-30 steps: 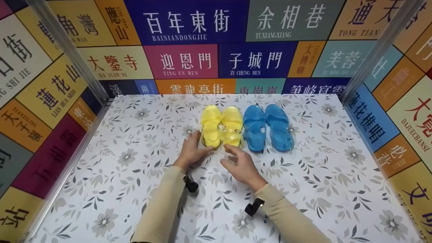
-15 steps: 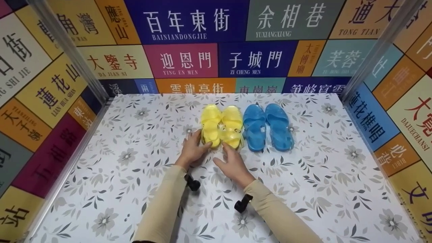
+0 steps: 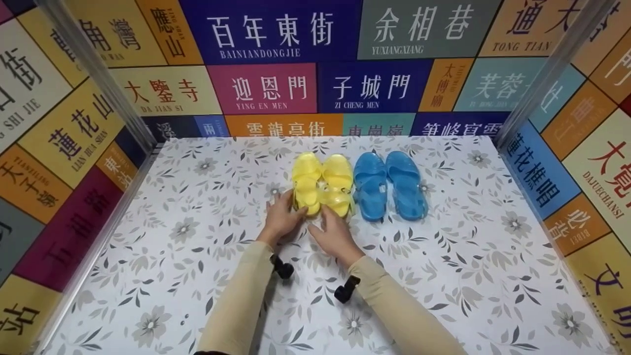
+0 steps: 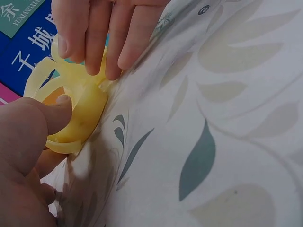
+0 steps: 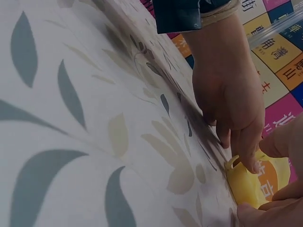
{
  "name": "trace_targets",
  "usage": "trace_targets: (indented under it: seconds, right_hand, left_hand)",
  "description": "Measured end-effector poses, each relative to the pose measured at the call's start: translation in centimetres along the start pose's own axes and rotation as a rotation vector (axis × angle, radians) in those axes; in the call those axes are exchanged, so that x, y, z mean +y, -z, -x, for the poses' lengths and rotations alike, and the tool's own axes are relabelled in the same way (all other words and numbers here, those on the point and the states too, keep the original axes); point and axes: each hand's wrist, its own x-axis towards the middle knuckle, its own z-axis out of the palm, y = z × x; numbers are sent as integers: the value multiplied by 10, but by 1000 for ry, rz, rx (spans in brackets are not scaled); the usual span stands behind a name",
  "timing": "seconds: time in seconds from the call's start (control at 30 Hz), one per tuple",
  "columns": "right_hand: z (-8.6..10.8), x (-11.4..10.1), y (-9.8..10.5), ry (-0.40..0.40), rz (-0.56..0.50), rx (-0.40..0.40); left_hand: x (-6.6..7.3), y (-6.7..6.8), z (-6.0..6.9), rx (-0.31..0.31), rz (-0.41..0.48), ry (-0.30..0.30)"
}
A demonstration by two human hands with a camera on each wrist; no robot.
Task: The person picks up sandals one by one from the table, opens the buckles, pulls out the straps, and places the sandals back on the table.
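Observation:
A pair of yellow sandals stands side by side near the back of the table: the left yellow sandal and the right yellow sandal, heels toward me. My left hand holds the left one by its heel, its thumb lying over the heel and its fingers along the outer side. My right hand reaches to the heels, index fingertip between the two sandals, thumb apart from them. In the left wrist view the right hand shows loosely straight fingers by the yellow heel; whether they touch it I cannot tell.
Close on the right lies a pair of blue sandals, the left blue sandal and the right blue sandal. A white tabletop with a leaf print lies under everything. Colourful lettered panels enclose the back and sides.
My right hand has moved left and slightly forward to the heels of the yellow sandals. The left hand's thumb has shifted a little onto the left sandal's heel. All the sandals stay put.

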Motion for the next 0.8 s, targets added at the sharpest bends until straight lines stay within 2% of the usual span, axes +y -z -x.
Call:
trace_targets:
  seconds: [0.17,0.47,0.67,0.8]
  right_hand:
    - [-7,-2,-2,-15,29,8]
    - [-11,-4,-5,-27,-21,-2]
    - [-11,-4,-4,-87,-37,-1]
    - [-11,-3,-2,-97,-30,-3]
  left_hand:
    - [0,2,0,-7,8,22]
    - [0,5,3,-7,55,45]
    - [4,3,3,-10,99,80]
    - [7,2,3,-8,136,93]
